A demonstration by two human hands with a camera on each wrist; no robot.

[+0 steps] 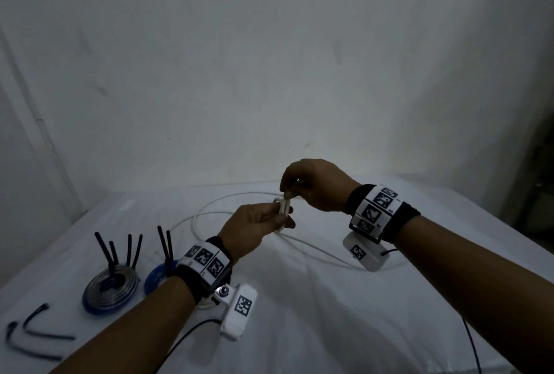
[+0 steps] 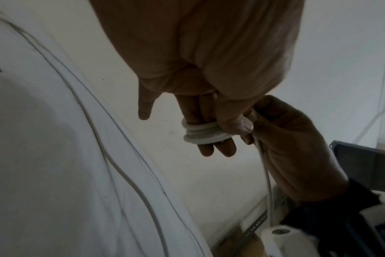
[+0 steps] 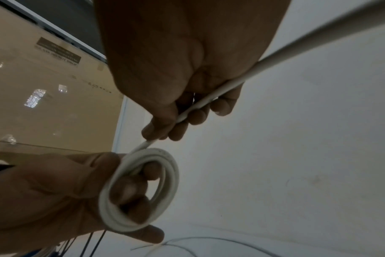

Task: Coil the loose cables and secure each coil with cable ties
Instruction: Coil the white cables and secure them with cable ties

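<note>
Item: white cable, round-jacketed, thin. Part is wound in a small tight coil of several turns around two fingers of the left hand; the rest trails in wide loops over the white-covered counter below and behind both hands.

Handling, judged: light, flexible but springy. The turns look ready to loosen if pressure comes off, so the coil is best held across its bundled turns, thumb pressing them against the fingers. The smooth jacket may slip, so the free run is best fed through a light pinch close to the coil.

Left hand: raised above the counter, palm turned inward, two fingers extended through the coil, thumb clamped on the turns.

Right hand: just above and touching the left, wrist higher, knuckles up, thumb and fingers pinching the cable's free run just beside the coil.

Also present: two finished coils, a grey one and a blue one, each with black ties standing up, at the left; loose black cable ties near the counter's front-left edge.
</note>
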